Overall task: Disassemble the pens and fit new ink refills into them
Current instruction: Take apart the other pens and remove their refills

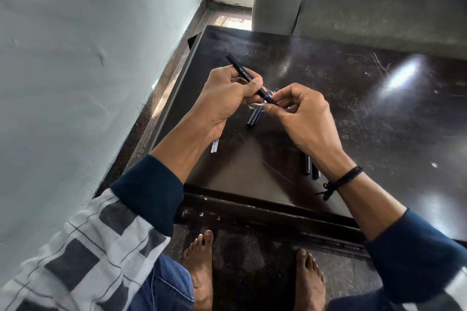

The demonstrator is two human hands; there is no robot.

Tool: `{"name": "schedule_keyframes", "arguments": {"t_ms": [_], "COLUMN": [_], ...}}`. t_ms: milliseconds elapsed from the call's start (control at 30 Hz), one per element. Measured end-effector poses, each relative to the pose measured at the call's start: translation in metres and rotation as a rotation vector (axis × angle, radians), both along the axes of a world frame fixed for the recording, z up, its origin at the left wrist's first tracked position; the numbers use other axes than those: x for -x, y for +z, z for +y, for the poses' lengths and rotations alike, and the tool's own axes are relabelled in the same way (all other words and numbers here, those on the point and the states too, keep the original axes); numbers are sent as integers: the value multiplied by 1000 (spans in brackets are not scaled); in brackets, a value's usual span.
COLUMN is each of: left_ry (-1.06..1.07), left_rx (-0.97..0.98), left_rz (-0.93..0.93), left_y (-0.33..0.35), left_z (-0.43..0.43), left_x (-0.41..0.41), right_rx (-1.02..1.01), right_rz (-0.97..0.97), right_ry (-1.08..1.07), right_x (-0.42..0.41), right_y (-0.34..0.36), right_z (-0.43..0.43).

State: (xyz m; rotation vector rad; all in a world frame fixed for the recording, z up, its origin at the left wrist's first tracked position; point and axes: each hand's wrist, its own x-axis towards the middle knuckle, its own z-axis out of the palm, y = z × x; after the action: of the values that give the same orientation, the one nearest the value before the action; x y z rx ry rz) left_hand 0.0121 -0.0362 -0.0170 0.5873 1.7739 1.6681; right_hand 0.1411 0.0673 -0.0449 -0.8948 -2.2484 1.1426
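My left hand (227, 93) grips a dark blue pen (242, 73) with white lettering, its back end pointing up and away. My right hand (303, 113) pinches the pen's front tip between thumb and forefinger, above the dark table (353, 88). A dark pen cap (254, 118) lies on the table just below the two hands. Two pale refills (214, 146) lie partly hidden under my left wrist. Two more dark pens (311, 168) lie half hidden under my right wrist.
The scratched dark table stands close to a pale wall (88, 58) on the left, with a strip of floor between. A grey upholstered piece (379, 2) stands behind the table. My bare feet (199, 267) are on the floor under the near edge.
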Motion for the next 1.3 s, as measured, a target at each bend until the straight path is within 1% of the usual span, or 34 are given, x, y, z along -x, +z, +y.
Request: {"name": "schedule_keyframes", "arguments": {"t_ms": [533, 700, 1000, 1167, 1300], "left_ry": [10, 10, 8, 8, 13], "left_rx": [6, 15, 4, 2, 4], "left_rz": [3, 5, -16, -23, -25], "left_y": [-1, 0, 2, 2, 1], "left_z": [0, 0, -1, 0, 0], "left_x": [2, 1, 1, 1, 1], "right_rx": [32, 10, 63, 6, 20], "right_rz": [-12, 4, -4, -5, -11], "right_ry": [35, 39, 62, 29, 14], "right_x": [1, 0, 1, 0, 0], "right_y": [0, -1, 1, 1, 1], "right_z": [-1, 0, -2, 0, -1]}}
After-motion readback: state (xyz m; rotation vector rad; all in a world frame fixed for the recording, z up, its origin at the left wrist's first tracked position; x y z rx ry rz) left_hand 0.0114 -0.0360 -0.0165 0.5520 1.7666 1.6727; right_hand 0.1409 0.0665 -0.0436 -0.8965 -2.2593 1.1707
